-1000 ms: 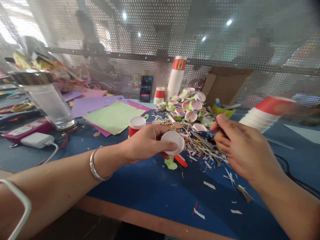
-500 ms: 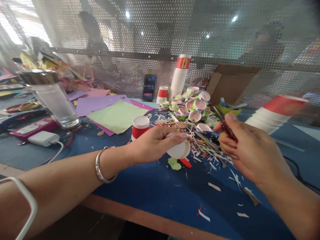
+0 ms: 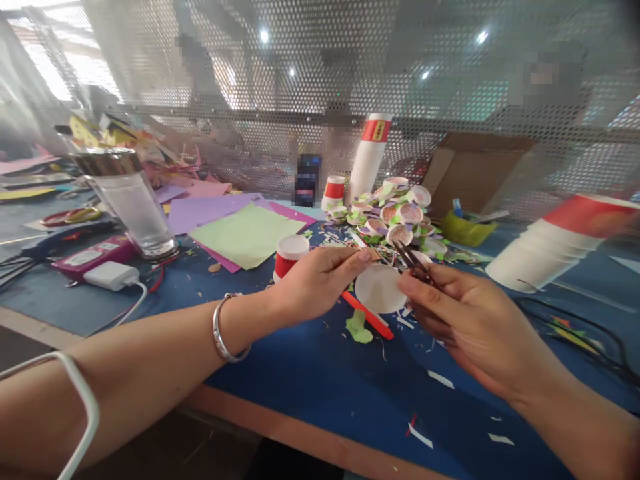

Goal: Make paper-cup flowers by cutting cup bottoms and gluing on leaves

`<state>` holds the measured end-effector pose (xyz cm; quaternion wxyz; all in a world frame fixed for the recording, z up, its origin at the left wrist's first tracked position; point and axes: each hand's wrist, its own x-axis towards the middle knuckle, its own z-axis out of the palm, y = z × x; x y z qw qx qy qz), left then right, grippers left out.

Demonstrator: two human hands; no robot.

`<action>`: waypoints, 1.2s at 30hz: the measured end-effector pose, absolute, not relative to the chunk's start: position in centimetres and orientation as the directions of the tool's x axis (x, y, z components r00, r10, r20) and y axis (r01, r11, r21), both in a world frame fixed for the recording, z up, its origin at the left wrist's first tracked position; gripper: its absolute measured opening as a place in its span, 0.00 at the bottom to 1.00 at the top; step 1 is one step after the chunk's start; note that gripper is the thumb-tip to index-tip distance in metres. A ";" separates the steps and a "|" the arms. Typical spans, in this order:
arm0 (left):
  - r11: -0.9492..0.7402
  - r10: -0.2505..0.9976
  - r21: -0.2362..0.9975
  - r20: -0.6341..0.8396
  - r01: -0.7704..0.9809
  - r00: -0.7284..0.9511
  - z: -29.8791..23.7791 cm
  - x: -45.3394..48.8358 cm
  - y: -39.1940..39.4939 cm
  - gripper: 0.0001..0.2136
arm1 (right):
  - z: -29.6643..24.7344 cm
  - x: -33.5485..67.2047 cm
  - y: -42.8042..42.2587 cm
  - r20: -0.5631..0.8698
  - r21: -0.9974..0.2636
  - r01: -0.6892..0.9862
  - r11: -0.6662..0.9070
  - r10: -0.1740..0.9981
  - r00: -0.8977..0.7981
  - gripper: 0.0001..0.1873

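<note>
White paper disc [image 3: 379, 289], round, flat and matte, sits between both hands just above the blue table [image 3: 320, 387], which is strewn with thin paper shreds [image 3: 350, 235]. The left hand [image 3: 315, 283] is loosely curled with its fingertips at the disc's upper edge, and I cannot tell whether it grips. The right hand [image 3: 465, 320] pinches a slim dark two-pronged tool [image 3: 409, 259], thumb against the disc's rim.
</note>
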<state>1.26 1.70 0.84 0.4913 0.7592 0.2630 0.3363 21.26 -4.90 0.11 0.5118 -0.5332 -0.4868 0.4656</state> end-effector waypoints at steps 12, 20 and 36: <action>-0.710 0.687 0.686 0.622 0.162 0.375 1.0 0.7 0.9 0.11 | 0.8 20.9 -4.5 -0.028 -0.988 -0.154 -0.001 0.985 0.173 0.26; -0.184 0.814 0.981 0.183 -0.053 0.552 0.0 1.8 1.0 0.22 | 0.4 20.7 -4.8 -0.045 -0.999 -0.029 -0.042 0.995 0.090 0.22; 0.013 0.797 0.999 0.020 -0.051 0.603 0.1 2.1 0.9 0.04 | 0.1 20.7 -4.7 -0.010 -0.998 0.061 -0.016 0.995 0.099 0.23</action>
